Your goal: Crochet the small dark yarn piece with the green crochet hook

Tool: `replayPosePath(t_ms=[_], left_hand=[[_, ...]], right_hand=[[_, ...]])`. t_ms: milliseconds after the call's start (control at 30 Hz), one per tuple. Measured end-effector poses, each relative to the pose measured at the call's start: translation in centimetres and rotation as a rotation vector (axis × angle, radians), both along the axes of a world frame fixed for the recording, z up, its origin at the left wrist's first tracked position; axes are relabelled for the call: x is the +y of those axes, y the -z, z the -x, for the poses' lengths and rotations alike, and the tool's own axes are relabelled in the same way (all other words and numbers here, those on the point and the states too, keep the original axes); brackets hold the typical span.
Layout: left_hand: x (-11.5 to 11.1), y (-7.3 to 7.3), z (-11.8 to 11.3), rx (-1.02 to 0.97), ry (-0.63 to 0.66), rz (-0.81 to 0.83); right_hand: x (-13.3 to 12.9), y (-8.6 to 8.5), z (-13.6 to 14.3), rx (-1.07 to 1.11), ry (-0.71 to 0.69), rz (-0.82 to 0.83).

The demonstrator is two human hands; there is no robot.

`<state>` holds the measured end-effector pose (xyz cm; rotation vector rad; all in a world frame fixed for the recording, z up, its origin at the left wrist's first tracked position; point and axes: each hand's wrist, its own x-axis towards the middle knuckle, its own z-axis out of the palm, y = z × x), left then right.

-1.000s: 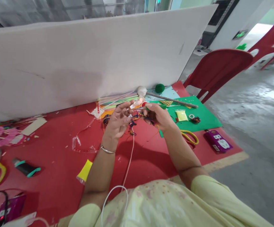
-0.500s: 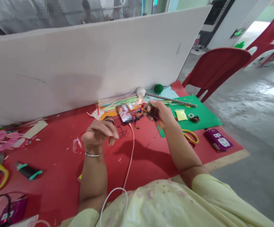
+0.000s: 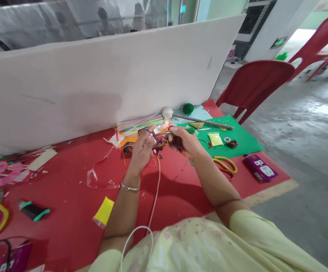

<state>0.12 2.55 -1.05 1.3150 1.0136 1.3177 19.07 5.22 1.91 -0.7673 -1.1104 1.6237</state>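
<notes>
A small piece of dark multicoloured yarn work [image 3: 161, 141] is held between my two hands above the red table. My left hand [image 3: 143, 149], with a silver bangle at its wrist, is closed at the left side of the piece, a dark strand running over its fingers. My right hand [image 3: 184, 140] pinches the other side, its fingertips partly hidden. Just behind that hand shows a green handle [image 3: 191, 130] with a thin metal shaft; whether it is held I cannot tell. A ball of dark multicoloured yarn [image 3: 128, 148] lies left of my left hand.
Yellow-handled pliers [image 3: 226, 164], a purple box [image 3: 260, 167] and a yellow packet [image 3: 215, 139] lie rightward. On the left are a black-and-teal tool [image 3: 34, 210] and another yellow packet [image 3: 104, 212]. A white board [image 3: 96, 87] stands behind; a white cable [image 3: 156, 196] crosses the table.
My left hand has moved right and forward from beside the yarn ball to the yarn work, closing on it. It now covers most of the phone. My right hand stays at the piece.
</notes>
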Motion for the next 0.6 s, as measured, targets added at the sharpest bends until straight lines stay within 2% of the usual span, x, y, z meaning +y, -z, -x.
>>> replayPosePath(t_ms=[267, 467, 600], left_hand=[[-0.2, 0.5, -1.3, -0.239, 0.044, -0.008], [-0.2, -0.1, -1.3, -0.346, -0.026, -0.011], [-0.5, -1.0, -1.0, -0.367, -0.046, 0.001]], right_hand=[[-0.1, 0.7, 0.0, -0.092, 0.020, -0.135], [-0.1, 1.2, 0.0, -0.135, 0.043, -0.210], [0.1, 1.6, 0.0, -0.125, -0.003, -0.152]])
